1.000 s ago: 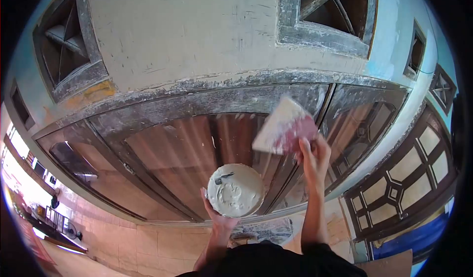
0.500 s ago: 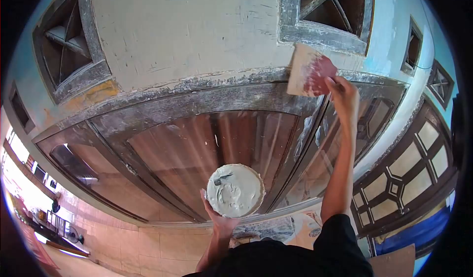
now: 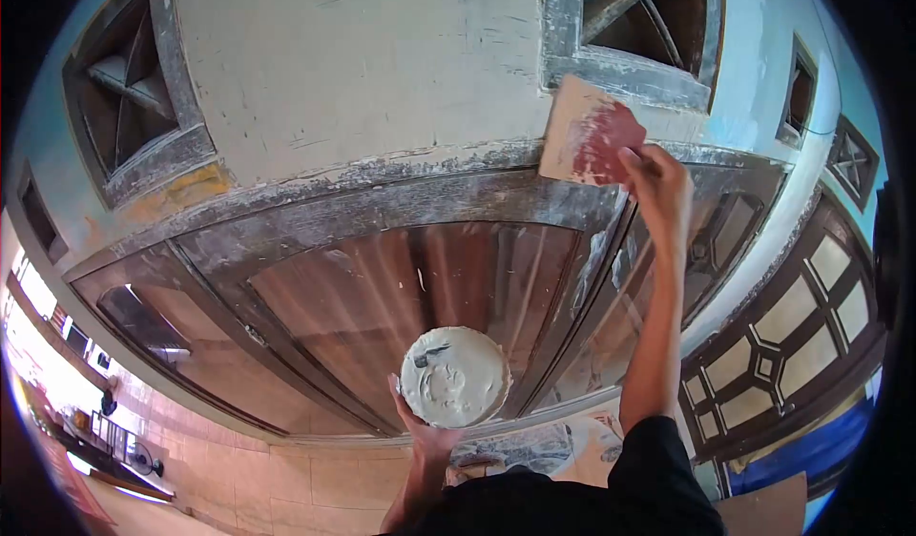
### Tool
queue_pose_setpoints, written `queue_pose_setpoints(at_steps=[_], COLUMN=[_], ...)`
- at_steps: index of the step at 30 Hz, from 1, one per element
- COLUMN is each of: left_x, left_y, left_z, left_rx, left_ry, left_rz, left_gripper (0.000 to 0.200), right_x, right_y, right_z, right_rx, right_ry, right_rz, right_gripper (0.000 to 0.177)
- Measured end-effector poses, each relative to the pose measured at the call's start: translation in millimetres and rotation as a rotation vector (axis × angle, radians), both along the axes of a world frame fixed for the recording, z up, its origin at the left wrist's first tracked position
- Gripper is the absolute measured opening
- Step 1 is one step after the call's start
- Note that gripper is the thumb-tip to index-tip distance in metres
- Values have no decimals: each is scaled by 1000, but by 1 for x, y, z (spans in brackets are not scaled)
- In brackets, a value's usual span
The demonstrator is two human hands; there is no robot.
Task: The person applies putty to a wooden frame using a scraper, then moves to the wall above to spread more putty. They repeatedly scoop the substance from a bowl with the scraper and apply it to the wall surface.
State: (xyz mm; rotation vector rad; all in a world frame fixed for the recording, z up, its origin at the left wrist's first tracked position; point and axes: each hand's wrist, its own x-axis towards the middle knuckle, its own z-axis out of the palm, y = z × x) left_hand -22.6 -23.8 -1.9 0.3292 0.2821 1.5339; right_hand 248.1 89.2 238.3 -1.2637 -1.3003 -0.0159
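Observation:
My right hand [image 3: 662,181] is closed on a broad, flat putty scraper [image 3: 589,135], reddish by the grip and coated with pale putty along its far side. The scraper lies against the wall [image 3: 382,69] just above the dark wooden frame, below the lower left corner of a vent opening. Low in front of me, my left hand [image 3: 429,433] supports a round tub of off-white putty [image 3: 463,383] from below and the left side. A small dark piece [image 3: 431,354] rests on the putty's surface; its kind I cannot make out.
Glazed wooden doors [image 3: 458,278] run across below the wall. Crossed wooden vents [image 3: 651,11] are set into the wall, another [image 3: 131,78] on the left. A patterned window or door [image 3: 763,364] stands at right, and a fan [image 3: 143,458] on the tiled floor at lower left.
My right hand has slid the scraper slightly left along the wall's lower edge. The putty tub in my left hand sits a touch lower.

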Motion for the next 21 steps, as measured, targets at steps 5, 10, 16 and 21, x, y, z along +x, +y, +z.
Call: queue_pose_setpoints(at_steps=[5,10,16,21], left_x=[-1,-4,-8,-2], left_y=[2,-2,-4,2], left_z=[-6,-4,5,4], left_rx=[-81,-4,-37,7], left_ry=[-107,-86,-79,-133], left_rz=[-34,-12,-24,-64], left_gripper=[67,67,69,68], right_x=[-86,-65,-28,-100], right_y=[0,17,-11,24], right_z=[23,13,9,20], right_rx=[48,49,-1,178], right_ry=[-118,-177,-21,-172], right_rz=[324,15,124,264], right_gripper=[22,27,22,23])
